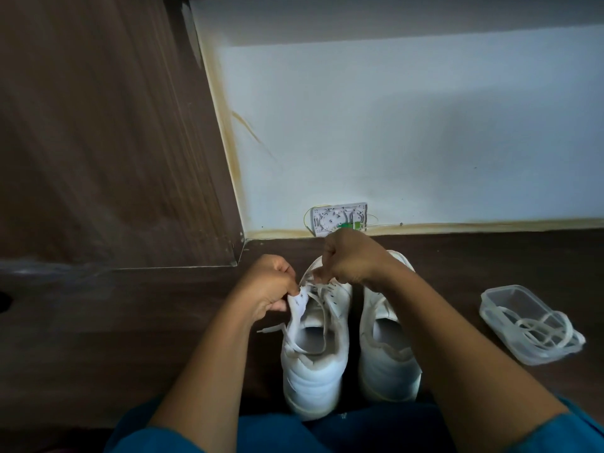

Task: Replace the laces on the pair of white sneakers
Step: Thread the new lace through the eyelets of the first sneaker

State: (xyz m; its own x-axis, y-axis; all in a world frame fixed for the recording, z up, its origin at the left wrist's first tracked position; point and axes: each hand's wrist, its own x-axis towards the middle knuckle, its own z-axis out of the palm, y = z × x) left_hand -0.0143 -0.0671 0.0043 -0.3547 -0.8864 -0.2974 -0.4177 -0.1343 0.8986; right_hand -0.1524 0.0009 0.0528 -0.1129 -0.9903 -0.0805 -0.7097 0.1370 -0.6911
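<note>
Left sneaker: beside its mate on the floor, near the wall edge.
Left hand: fingers grip its eyelet flap.
Right hand: fingers pinch the lace.
Progress: early, we judge; lace half threaded.
</note>
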